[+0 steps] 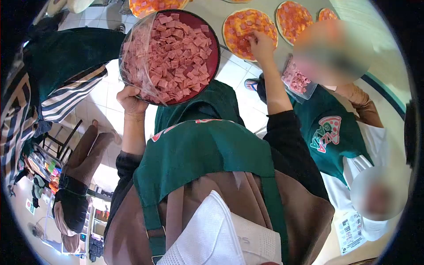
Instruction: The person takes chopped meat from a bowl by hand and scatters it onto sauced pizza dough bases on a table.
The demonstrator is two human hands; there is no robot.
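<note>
My left hand (131,100) grips the near left rim of a round dark-red tray (213,28), held tilted in front of my apron. A heap of diced ham (179,57) covers much of it, and clear plastic film (137,62) lies over its left side. My right hand (261,46) is over a pizza (234,28) topped with sauce, cheese and ham squares. Its fingers are bunched together with the tips at the pizza's surface; whatever is between them is hidden.
More topped pizzas (295,22) lie along the pale table (205,9). At the right, a co-worker in a green apron (324,137) is beside a clear container of diced ham (297,79). Another person in a dark-green apron (75,53) stands at the left. White floor tiles (99,90) show below.
</note>
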